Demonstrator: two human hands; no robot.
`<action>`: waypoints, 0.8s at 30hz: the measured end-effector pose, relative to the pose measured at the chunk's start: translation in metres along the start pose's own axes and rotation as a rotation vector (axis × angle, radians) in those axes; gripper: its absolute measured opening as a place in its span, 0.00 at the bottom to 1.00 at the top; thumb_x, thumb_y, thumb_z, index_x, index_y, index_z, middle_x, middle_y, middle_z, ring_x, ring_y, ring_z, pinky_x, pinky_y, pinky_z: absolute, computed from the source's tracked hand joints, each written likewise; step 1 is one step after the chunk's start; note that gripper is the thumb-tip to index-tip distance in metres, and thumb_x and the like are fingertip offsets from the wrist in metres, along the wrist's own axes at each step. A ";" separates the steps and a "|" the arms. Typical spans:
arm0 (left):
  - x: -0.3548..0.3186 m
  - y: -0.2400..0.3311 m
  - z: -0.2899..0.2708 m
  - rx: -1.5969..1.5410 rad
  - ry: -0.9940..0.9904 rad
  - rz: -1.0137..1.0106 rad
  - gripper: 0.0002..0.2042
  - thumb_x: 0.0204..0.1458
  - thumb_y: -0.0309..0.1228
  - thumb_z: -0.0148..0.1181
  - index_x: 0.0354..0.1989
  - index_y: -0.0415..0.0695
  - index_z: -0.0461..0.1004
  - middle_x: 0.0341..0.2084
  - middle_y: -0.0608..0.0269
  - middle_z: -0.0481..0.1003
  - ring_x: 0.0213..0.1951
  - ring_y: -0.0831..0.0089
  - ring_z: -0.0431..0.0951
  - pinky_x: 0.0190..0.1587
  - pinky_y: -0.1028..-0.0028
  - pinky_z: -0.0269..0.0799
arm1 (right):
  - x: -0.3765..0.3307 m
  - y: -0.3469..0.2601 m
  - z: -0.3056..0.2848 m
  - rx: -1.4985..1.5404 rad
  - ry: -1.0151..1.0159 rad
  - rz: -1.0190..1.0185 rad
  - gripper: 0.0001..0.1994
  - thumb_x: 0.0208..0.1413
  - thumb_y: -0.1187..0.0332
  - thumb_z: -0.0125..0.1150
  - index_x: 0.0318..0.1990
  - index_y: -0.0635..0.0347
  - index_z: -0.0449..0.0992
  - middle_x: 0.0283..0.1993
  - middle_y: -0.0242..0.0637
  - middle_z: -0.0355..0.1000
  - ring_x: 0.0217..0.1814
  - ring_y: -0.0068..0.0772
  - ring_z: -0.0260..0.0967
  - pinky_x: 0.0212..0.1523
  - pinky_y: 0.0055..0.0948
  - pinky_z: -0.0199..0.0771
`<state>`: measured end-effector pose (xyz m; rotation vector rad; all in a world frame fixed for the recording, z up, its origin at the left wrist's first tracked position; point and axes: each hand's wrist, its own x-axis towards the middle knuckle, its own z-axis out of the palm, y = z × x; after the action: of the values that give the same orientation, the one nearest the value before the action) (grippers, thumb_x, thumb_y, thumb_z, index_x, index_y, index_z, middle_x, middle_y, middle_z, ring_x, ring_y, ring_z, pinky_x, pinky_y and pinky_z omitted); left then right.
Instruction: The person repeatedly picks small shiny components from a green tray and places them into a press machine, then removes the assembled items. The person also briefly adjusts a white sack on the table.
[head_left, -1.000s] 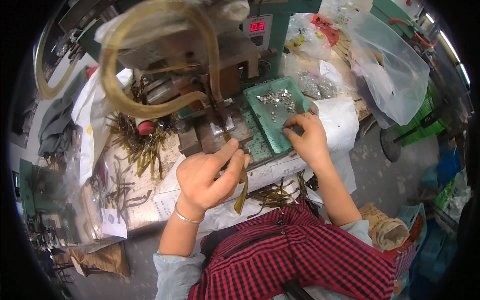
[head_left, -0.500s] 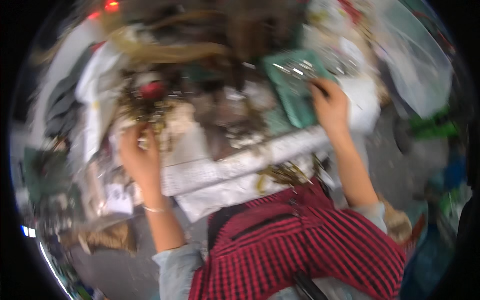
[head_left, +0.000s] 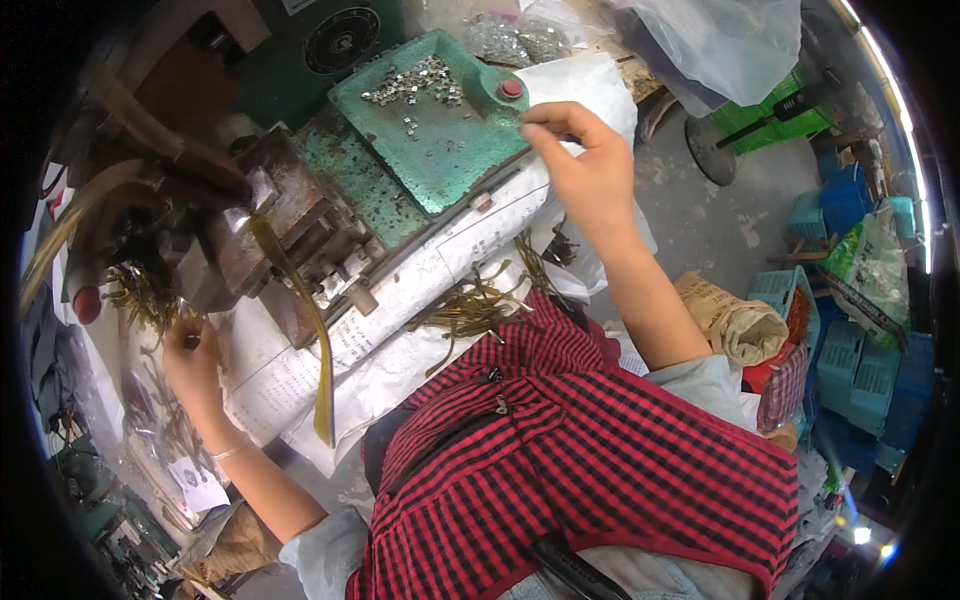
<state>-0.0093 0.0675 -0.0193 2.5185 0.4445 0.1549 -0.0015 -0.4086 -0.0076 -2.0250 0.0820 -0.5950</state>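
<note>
My right hand (head_left: 592,170) is at the right edge of a green metal tray (head_left: 440,185), just below a red push button (head_left: 511,89). Its thumb and forefinger come together; whatever is between them is too small to make out. Small silvery metal pieces (head_left: 415,85) lie scattered on the tray. At the far left, my left hand (head_left: 192,365) is curled beside a bundle of olive-gold strips (head_left: 140,298); its fingertips are partly hidden. Between the hands, one olive strip (head_left: 318,365) hangs out of a worn metal machine head (head_left: 270,220) over white paper.
More olive strips (head_left: 470,308) lie on the white covering near my lap. A red knob (head_left: 87,305) sticks out at the left. Clear plastic bags (head_left: 515,38) with metal pieces lie behind the tray. Blue crates (head_left: 865,375) and a brown sack (head_left: 735,320) stand at the right.
The view has swung, and the tray now appears further left. My right hand has gone from over the tray to its edge by the button. My left hand stays by the strip bundle.
</note>
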 end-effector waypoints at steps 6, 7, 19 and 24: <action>0.025 -0.028 0.016 -0.428 -0.002 0.259 0.12 0.57 0.16 0.62 0.49 0.38 0.77 0.31 0.68 0.76 0.31 0.81 0.73 0.34 0.80 0.69 | 0.024 -0.097 0.063 0.369 -0.199 -0.295 0.06 0.55 0.74 0.67 0.40 0.61 0.84 0.39 0.40 0.82 0.43 0.40 0.79 0.47 0.34 0.76; 0.023 -0.022 0.023 -0.244 0.164 0.361 0.12 0.57 0.17 0.63 0.49 0.37 0.77 0.34 0.67 0.77 0.33 0.79 0.75 0.37 0.79 0.72 | 0.029 -0.107 0.078 0.394 -0.190 -0.362 0.06 0.55 0.74 0.67 0.40 0.61 0.84 0.39 0.40 0.82 0.43 0.42 0.79 0.47 0.35 0.76; -0.075 0.142 -0.030 -0.853 0.573 0.690 0.03 0.61 0.16 0.58 0.41 0.33 0.75 0.35 0.50 0.80 0.30 0.70 0.79 0.31 0.77 0.78 | 0.002 -0.144 0.110 0.770 -0.283 0.048 0.24 0.56 0.79 0.68 0.61 0.68 0.71 0.51 0.42 0.79 0.52 0.26 0.76 0.59 0.27 0.72; -0.093 0.161 -0.030 -0.273 0.510 1.067 0.12 0.49 0.24 0.74 0.41 0.42 0.80 0.37 0.53 0.85 0.28 0.67 0.81 0.28 0.73 0.73 | -0.013 -0.165 0.083 0.813 -0.412 0.037 0.34 0.57 0.80 0.61 0.72 0.66 0.58 0.62 0.48 0.72 0.63 0.35 0.72 0.66 0.33 0.68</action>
<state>-0.0578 -0.0745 0.0942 2.1556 -0.7335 1.1701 -0.0062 -0.2532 0.0930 -1.3050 -0.3221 -0.1261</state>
